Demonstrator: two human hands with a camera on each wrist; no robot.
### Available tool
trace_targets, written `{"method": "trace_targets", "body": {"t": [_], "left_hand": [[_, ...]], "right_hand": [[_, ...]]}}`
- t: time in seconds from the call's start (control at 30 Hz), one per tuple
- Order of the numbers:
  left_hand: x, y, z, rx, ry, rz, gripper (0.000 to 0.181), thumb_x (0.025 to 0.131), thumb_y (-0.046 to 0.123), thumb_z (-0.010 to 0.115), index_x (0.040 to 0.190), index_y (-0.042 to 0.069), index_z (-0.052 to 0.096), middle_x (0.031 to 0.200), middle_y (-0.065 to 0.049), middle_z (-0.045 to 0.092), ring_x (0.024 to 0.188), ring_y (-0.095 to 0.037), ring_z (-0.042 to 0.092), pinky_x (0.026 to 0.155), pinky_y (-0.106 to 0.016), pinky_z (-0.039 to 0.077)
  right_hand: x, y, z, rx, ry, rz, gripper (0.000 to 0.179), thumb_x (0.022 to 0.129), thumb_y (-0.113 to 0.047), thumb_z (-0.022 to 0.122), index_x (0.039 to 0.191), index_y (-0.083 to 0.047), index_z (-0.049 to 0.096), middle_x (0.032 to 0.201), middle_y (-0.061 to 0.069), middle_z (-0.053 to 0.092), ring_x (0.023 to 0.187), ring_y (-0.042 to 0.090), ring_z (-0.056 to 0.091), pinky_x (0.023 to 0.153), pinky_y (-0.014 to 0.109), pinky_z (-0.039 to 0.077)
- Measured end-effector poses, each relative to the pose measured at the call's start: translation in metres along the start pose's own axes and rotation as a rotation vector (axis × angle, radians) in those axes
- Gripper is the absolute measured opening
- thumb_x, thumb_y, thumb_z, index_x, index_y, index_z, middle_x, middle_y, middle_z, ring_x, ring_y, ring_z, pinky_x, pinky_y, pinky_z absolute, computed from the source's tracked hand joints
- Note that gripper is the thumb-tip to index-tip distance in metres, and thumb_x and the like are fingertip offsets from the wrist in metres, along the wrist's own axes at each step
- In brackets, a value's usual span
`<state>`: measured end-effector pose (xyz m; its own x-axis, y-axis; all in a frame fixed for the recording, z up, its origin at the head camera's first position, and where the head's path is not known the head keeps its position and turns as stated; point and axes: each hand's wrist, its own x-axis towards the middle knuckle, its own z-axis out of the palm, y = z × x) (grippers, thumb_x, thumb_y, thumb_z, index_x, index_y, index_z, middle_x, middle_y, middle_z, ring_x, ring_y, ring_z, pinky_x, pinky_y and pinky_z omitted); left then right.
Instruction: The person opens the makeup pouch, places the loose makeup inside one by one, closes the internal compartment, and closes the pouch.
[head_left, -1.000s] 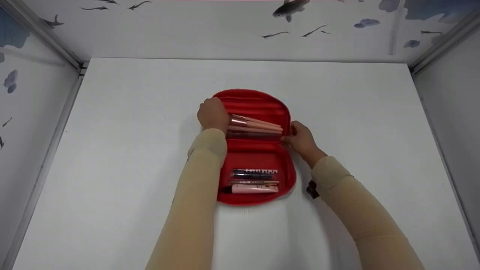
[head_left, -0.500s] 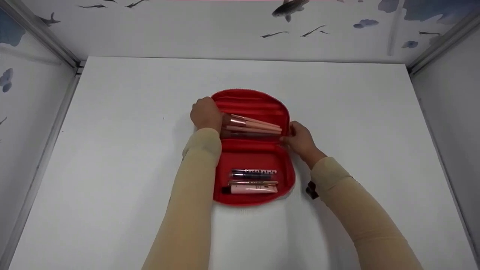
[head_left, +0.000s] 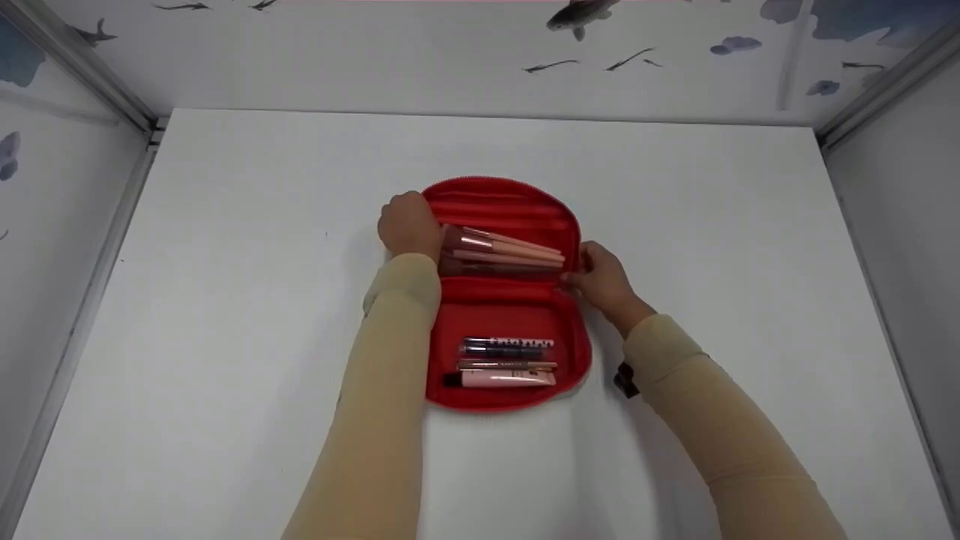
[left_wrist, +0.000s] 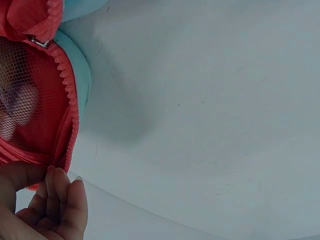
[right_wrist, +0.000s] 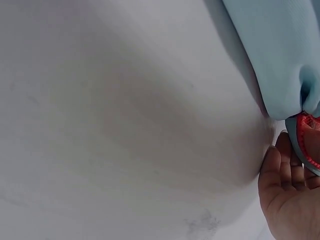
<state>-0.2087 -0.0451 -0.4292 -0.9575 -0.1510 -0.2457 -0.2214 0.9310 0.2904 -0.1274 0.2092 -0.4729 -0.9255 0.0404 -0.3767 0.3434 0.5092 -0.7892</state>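
An unfolded makeup bag [head_left: 499,319], red inside and light blue outside, lies flat on the white table. My left hand [head_left: 409,225] pinches its zipped rim at the upper left; the left wrist view shows thumb and fingertips meeting at the red edge. On the opposite side, my right hand [head_left: 604,281] grips the rim near the fold, fingers along the blue outside. Pink makeup brushes [head_left: 517,247] lie in the upper half, behind a mesh pocket [left_wrist: 37,90]. Along the lower half are a pink tube [head_left: 510,379], a gold pencil-like stick [head_left: 495,365] and dark slim tubes [head_left: 502,350].
The white table [head_left: 247,225] extends around the bag on all sides. Printed panels [head_left: 420,67] with fish stand at the back, and side walls rise left and right. A small black object [head_left: 625,380] shows beside the right sleeve [head_left: 720,405].
My left hand has shifted slightly left along the bag's upper rim, uncovering the brush heads and the tube's black cap. The right hand has stayed in place.
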Motion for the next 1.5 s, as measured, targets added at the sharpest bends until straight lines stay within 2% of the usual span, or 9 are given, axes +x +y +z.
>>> {"method": "trace_targets", "body": {"t": [0.17, 0.33, 0.5, 0.7, 0.8, 0.9, 1.03, 1.33, 1.5], "left_hand": [[-0.001, 0.001, 0.001, 0.028, 0.003, 0.019, 0.043, 0.085, 0.030, 0.073, 0.115, 0.000, 0.066, 0.109, -0.014, 0.068, 0.102, -0.027, 0.063, 0.085, -0.039, 0.054], [-0.005, 0.001, 0.003, 0.066, 0.015, 0.070, 0.040, 0.088, 0.030, 0.069, 0.114, -0.001, 0.066, 0.107, -0.015, 0.067, 0.102, -0.027, 0.062, 0.084, -0.039, 0.054], [-0.007, 0.000, 0.008, 0.104, 0.010, 0.130, 0.038, 0.092, 0.030, 0.064, 0.114, -0.001, 0.066, 0.105, -0.016, 0.065, 0.101, -0.027, 0.060, 0.084, -0.039, 0.054], [-0.009, -0.007, 0.012, 0.091, 0.013, 0.147, 0.038, 0.094, 0.031, 0.061, 0.114, -0.001, 0.066, 0.104, -0.017, 0.065, 0.100, -0.028, 0.061, 0.083, -0.041, 0.054], [-0.012, -0.011, 0.011, 0.015, 0.002, 0.143, 0.035, 0.095, 0.030, 0.058, 0.109, -0.001, 0.068, 0.102, -0.017, 0.066, 0.098, -0.029, 0.063, 0.080, -0.041, 0.055], [-0.015, -0.017, 0.008, -0.105, -0.029, 0.123, 0.026, 0.096, 0.019, 0.052, 0.100, 0.000, 0.068, 0.096, -0.015, 0.067, 0.090, -0.025, 0.063, 0.076, -0.040, 0.055], [-0.017, -0.032, 0.002, -0.225, -0.077, 0.082, 0.021, 0.094, 0.011, 0.046, 0.092, 0.000, 0.064, 0.088, -0.014, 0.065, 0.079, -0.021, 0.056, 0.071, -0.037, 0.053], [-0.017, -0.072, 0.000, -0.431, -0.249, 0.008, 0.035, 0.097, 0.024, 0.051, 0.120, -0.001, 0.058, 0.117, -0.015, 0.059, 0.104, -0.027, 0.054, 0.091, -0.038, 0.049], [-0.019, -0.078, 0.002, -0.593, -0.337, -0.056, 0.038, 0.099, 0.028, 0.048, 0.120, 0.000, 0.059, 0.113, -0.014, 0.060, 0.101, -0.023, 0.053, 0.089, -0.034, 0.048]], "right_hand": [[0.000, 0.001, -0.001, 0.012, 0.001, 0.016, 0.036, 0.089, 0.002, 0.063, 0.121, 0.005, 0.049, 0.107, 0.015, 0.055, 0.094, 0.021, 0.049, 0.076, 0.026, 0.044], [0.000, 0.001, -0.003, 0.035, 0.001, 0.039, 0.035, 0.088, 0.001, 0.063, 0.120, 0.004, 0.050, 0.104, 0.013, 0.054, 0.091, 0.020, 0.050, 0.073, 0.025, 0.045], [0.001, 0.001, -0.004, 0.051, -0.013, 0.057, 0.042, 0.088, 0.000, 0.063, 0.127, 0.003, 0.049, 0.109, 0.014, 0.055, 0.095, 0.021, 0.051, 0.077, 0.026, 0.047], [0.002, 0.004, -0.004, 0.066, -0.035, 0.081, 0.046, 0.088, -0.002, 0.064, 0.131, 0.003, 0.047, 0.118, 0.017, 0.055, 0.103, 0.023, 0.052, 0.085, 0.030, 0.047], [0.003, 0.006, -0.007, 0.087, -0.048, 0.087, 0.049, 0.088, -0.004, 0.065, 0.133, 0.003, 0.046, 0.121, 0.018, 0.055, 0.103, 0.022, 0.053, 0.083, 0.028, 0.048], [0.005, 0.008, -0.012, 0.102, -0.071, 0.103, 0.050, 0.089, -0.010, 0.064, 0.134, 0.001, 0.046, 0.122, 0.017, 0.056, 0.102, 0.020, 0.054, 0.080, 0.026, 0.049], [0.006, 0.010, -0.022, 0.098, -0.116, 0.127, 0.051, 0.092, -0.018, 0.062, 0.137, -0.001, 0.045, 0.127, 0.016, 0.056, 0.105, 0.019, 0.055, 0.084, 0.027, 0.049], [0.006, 0.015, -0.045, 0.131, -0.208, 0.156, 0.059, 0.094, -0.030, 0.060, 0.144, -0.005, 0.039, 0.135, 0.015, 0.053, 0.119, 0.026, 0.053, 0.101, 0.039, 0.044], [0.007, 0.014, -0.050, 0.103, -0.265, 0.160, 0.064, 0.093, -0.035, 0.061, 0.146, -0.008, 0.038, 0.139, 0.013, 0.052, 0.124, 0.028, 0.051, 0.105, 0.043, 0.041]]}}
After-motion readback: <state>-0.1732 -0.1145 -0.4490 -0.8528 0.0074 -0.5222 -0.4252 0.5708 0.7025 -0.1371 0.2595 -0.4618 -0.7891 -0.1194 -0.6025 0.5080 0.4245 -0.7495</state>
